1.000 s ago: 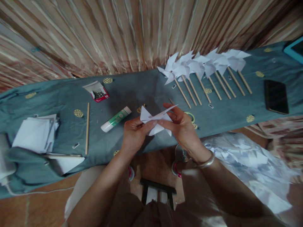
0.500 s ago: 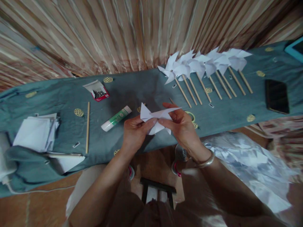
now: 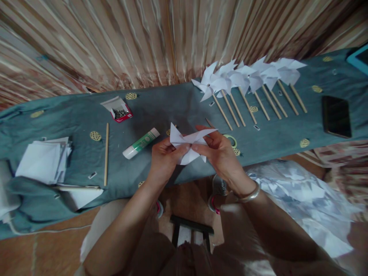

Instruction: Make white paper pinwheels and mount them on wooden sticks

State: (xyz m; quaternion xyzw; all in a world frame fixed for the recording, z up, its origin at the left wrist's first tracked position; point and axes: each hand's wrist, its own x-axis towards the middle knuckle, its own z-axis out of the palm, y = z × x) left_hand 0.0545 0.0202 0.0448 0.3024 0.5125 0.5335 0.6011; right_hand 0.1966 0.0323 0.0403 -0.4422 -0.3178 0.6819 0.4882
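Observation:
A white paper pinwheel head (image 3: 188, 155), with pointed folded blades, is held just above the near edge of the cloth-covered table. My left hand (image 3: 163, 159) grips its left side, and my right hand (image 3: 224, 155) grips its right side. Both thumbs press close together at its centre; the fingers beneath are partly hidden by the paper. To the left of my left hand lies a green and white glue stick (image 3: 140, 143). Scissors with a pale green handle (image 3: 231, 140) lie behind my right hand, mostly covered by it.
Several finished pinwheels (image 3: 238, 78) on sticks lie in a row at the back right. A small red box (image 3: 122, 114) of metal pins, a wooden stick (image 3: 106, 153) and a stack of white paper (image 3: 40, 161) are at left. A phone (image 3: 336, 116) lies far right; a clear bag (image 3: 299, 191) of paper sits below.
The paper pinwheel head has tilted slightly in my fingers, and its right blade tip has shifted a little to the left. Both hands keep their grip.

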